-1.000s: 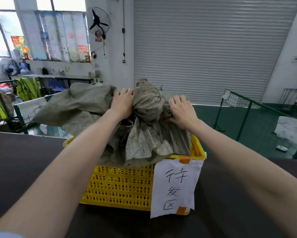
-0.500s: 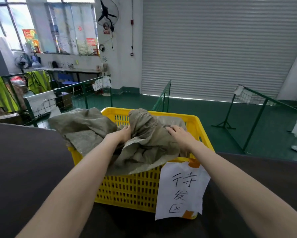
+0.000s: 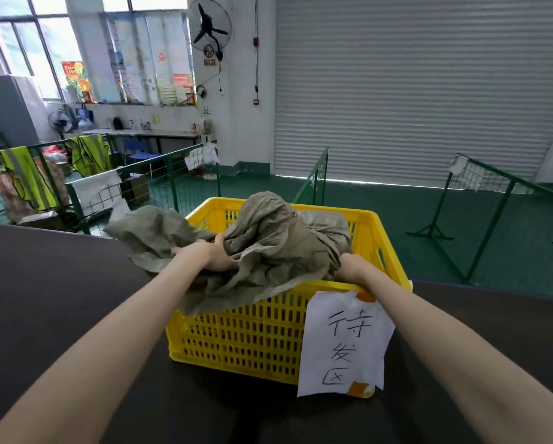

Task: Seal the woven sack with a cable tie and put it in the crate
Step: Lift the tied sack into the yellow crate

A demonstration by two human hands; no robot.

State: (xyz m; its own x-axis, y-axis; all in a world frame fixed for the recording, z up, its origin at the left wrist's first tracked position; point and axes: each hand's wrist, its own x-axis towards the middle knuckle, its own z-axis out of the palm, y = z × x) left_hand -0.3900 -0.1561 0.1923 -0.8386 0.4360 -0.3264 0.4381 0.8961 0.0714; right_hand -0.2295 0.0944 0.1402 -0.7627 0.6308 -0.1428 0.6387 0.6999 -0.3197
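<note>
A grey-green woven sack (image 3: 268,245) lies in the yellow slatted crate (image 3: 236,341), its bunched neck standing up at the middle. Loose cloth spills over the crate's left rim and front edge. My left hand (image 3: 216,256) grips a fold of the sack at its left side. My right hand (image 3: 352,267) reaches down inside the crate at the sack's right side, fingers hidden behind the cloth and rim. No cable tie shows in the folds.
The crate stands on a dark table (image 3: 60,299). A white paper label (image 3: 344,344) with handwritten characters hangs on its front right. Beyond the table are green wire fences (image 3: 315,177), a green floor and a grey roller shutter (image 3: 422,84).
The sack has gone down from above the crate into it. Both hands have sunk with it, and my right hand now lies below the rim.
</note>
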